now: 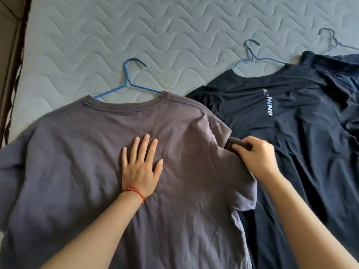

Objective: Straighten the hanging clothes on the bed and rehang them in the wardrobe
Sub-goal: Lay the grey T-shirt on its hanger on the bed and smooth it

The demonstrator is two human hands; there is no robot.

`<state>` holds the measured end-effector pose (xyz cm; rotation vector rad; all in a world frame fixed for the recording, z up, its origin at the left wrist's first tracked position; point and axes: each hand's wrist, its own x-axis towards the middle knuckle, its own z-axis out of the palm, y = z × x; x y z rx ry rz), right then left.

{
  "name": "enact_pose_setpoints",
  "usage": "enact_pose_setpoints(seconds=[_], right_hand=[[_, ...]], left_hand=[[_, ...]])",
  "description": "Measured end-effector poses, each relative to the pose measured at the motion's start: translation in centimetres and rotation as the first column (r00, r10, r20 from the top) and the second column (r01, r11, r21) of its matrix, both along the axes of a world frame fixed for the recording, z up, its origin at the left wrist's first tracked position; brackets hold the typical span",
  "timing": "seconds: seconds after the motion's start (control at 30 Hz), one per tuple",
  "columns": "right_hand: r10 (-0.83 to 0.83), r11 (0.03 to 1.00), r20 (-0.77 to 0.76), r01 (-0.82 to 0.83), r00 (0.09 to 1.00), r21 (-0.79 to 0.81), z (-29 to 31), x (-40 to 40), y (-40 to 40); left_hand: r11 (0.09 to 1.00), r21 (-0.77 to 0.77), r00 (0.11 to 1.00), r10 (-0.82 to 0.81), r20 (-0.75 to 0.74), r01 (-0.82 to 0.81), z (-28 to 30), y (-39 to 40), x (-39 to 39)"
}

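Note:
A grey T-shirt (81,152) lies spread flat on the bed, on a blue hanger (130,82) whose hook sticks out of the collar. My left hand (140,167) presses flat on the middle of the shirt, fingers straight. My right hand (254,156) pinches the edge of the shirt's right sleeve, fingers curled round the cloth. To the right lies a black T-shirt (291,121) with white lettering, on a dark blue hanger (252,55).
A third dark garment (334,68) on a grey wire hanger (334,41) lies at the far right, partly cut off. The quilted pale green mattress (155,32) shows bare above the clothes. A dark wooden frame (11,55) runs along the left edge.

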<state>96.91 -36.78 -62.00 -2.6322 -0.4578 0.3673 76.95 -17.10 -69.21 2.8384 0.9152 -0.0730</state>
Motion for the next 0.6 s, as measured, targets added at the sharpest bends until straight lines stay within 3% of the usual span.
enact_pose_setpoints(seconds=[0.1,0.2,0.3,0.43,0.53,0.6], right_hand=[[-0.243,0.964,0.091,0.23,0.966,0.132,2.5,1.8,-2.4],[-0.373,0.924,0.083,0.362,0.924,0.127,3.1,3.4,-4.6],[-0.262,0.959,0.206,0.279,0.943,-0.057,1.2,2.6,-4.8],[-0.06,0.996,0.416,0.081,0.907,-0.034,-1.5,-1.7,-2.0],[-0.339,0.937,0.338,0.284,0.878,0.202,-2.8,-3.2,-1.7],[-0.617,0.759,0.163,0.528,0.769,0.38,-2.9,-2.7,-3.4]], left_hand=[[1.0,0.002,1.0,0.002,0.016,-0.002,-0.1,-0.1,0.0],[1.0,0.017,1.0,-0.002,0.021,0.002,-0.1,-0.2,0.1],[1.0,0.018,1.0,-0.001,0.019,0.0,-0.2,-0.2,0.1],[1.0,0.027,1.0,0.0,0.02,0.0,-0.2,-0.2,-0.1],[1.0,0.025,1.0,-0.003,0.023,0.003,-0.2,-0.1,-0.2],[1.0,0.026,1.0,-0.003,0.027,0.002,-0.3,-0.1,-0.2]])
